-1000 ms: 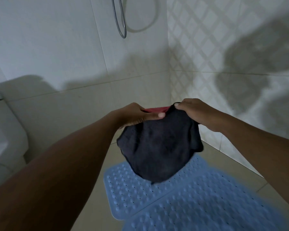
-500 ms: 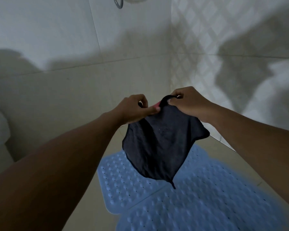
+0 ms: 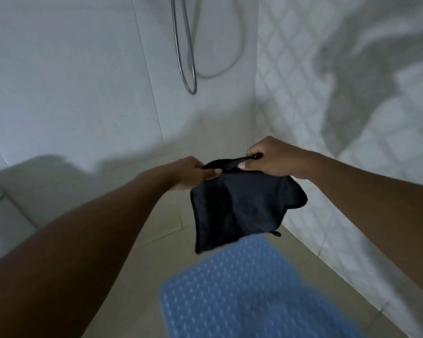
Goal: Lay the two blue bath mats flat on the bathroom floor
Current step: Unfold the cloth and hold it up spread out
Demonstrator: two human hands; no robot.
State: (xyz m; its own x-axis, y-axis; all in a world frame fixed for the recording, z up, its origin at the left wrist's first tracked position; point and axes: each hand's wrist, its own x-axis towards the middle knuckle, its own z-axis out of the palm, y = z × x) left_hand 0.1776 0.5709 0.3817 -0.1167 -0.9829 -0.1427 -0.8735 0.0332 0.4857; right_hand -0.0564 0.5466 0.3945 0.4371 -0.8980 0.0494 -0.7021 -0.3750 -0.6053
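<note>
Holding: dark cloth (image 3: 242,206) pinched at its top edge by left hand (image 3: 193,173) and right hand (image 3: 269,158) | change: cloth raised, fewer folds | blue bath mat (image 3: 249,289) judged already flat on floor (image 3: 156,230).

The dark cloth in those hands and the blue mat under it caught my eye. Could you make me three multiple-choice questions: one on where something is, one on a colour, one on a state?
1. Where does the shower hose hang?
A. on the plain wall ahead
B. across the floor
C. over the person's arm

2. What colour is the bath mat?
A. red
B. blue
C. green

3. How is the dark cloth held?
A. pinched at its top edge by both hands
B. lying on the floor
C. in one hand only

Answers: 1 A, its metal loop hangs against the wall; 2 B, the mat on the floor is blue; 3 A, the left hand and right hand grip the top while the rest dangles.
</note>
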